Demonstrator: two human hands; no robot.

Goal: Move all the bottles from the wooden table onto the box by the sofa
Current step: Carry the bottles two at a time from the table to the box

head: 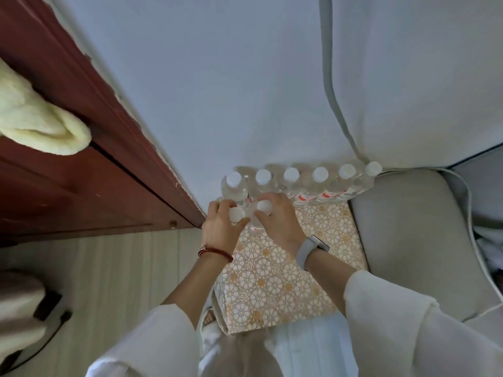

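A box (275,278) with a white and gold flower pattern stands beside the grey sofa (408,240). Along its far edge, against the wall, several clear water bottles (319,183) with white caps stand upright in a row. In front of that row's left end, my left hand (220,229) grips a bottle (236,214) near its cap. My right hand (277,219) grips a second bottle (264,206) right beside it. Both bottles are upright over the box's far left corner, and their lower parts are hidden by my hands.
A dark red wooden cabinet (81,170) runs along the left, with a cream fleece cloth (40,118) hanging on it. The pale wall (217,91) is behind the box. A light wood floor (122,281) lies at the lower left.
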